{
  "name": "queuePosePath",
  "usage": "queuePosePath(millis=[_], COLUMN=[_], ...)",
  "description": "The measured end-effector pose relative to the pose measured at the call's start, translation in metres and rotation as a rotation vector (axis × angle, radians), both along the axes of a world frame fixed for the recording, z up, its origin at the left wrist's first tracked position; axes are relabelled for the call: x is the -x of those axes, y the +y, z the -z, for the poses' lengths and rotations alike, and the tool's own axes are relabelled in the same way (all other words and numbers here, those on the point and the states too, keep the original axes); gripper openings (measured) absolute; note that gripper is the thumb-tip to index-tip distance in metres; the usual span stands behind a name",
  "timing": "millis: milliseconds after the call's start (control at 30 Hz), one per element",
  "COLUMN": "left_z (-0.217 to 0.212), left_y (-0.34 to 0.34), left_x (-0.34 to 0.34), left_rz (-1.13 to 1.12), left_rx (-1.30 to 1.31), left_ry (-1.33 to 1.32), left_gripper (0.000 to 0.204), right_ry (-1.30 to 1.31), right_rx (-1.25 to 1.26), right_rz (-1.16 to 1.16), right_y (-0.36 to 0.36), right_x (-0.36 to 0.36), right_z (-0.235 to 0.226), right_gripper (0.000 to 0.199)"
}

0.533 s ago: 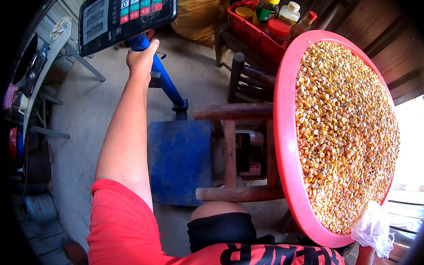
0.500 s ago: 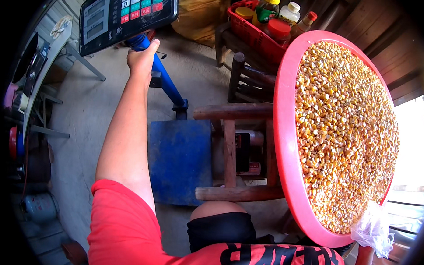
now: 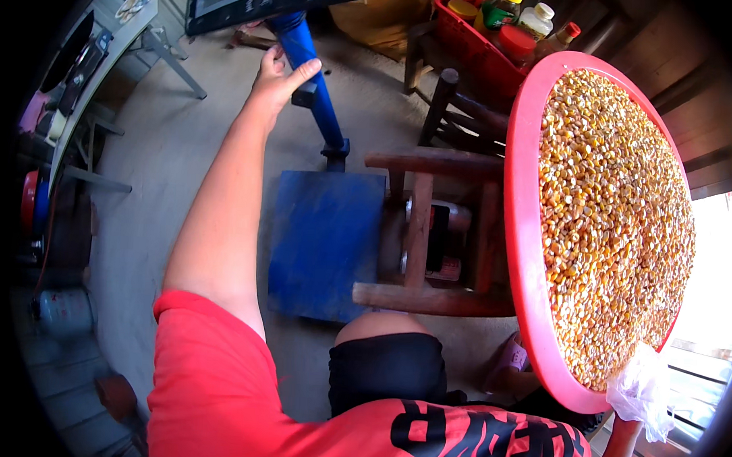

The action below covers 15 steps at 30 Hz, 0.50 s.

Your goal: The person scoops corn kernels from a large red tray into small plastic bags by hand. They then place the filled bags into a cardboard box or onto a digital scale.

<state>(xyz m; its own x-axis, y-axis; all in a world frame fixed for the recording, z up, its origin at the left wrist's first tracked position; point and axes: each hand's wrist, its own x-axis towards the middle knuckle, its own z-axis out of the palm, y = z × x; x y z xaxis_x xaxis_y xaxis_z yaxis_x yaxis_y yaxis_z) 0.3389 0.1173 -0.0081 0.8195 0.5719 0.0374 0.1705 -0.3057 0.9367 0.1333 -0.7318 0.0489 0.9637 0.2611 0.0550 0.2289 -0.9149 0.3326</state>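
My left hand (image 3: 281, 84) reaches forward with its fingers and thumb apart. It is beside the blue post (image 3: 311, 81) of a platform scale, below the black display head (image 3: 269, 3); the thumb overlaps the post. At the foot of the post lies the scale's blue platform (image 3: 325, 243). To the right stands a wide red basin (image 3: 522, 194) full of yellow corn kernels (image 3: 616, 221). My right hand (image 3: 625, 431) is low at the basin's near right rim. A bunched clear plastic bag (image 3: 642, 391) is in it and covers its fingers.
A wooden stool (image 3: 418, 230) lies between scale and basin, its legs reaching over the platform's edge. Behind are a dark wooden chair (image 3: 459, 111) and a red basket (image 3: 462, 26) of jars and bottles. A grey table (image 3: 106, 66) stands left, a gas cylinder (image 3: 65, 311) below it.
My left hand has come off the top of the post just under the display and opened, slightly lower. The view has shifted, so the scene sits farther right. My right hand stays with the bag.
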Motion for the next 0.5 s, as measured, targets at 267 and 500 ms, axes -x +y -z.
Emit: queuePosePath(millis=[267, 500], left_z=[0.053, 0.013], left_y=[-0.038, -0.123], left_x=[0.158, 0.241], left_rz=[-0.067, 0.038], left_rx=[0.125, 0.367], left_ry=[0.17, 0.206], left_gripper=[0.044, 0.02], right_ry=[0.115, 0.136], right_rx=[-0.103, -0.606], right_rz=[0.146, 0.142], right_y=[0.047, 0.067], right_x=[-0.016, -0.023], right_z=[-0.007, -0.004], right_gripper=[0.065, 0.057])
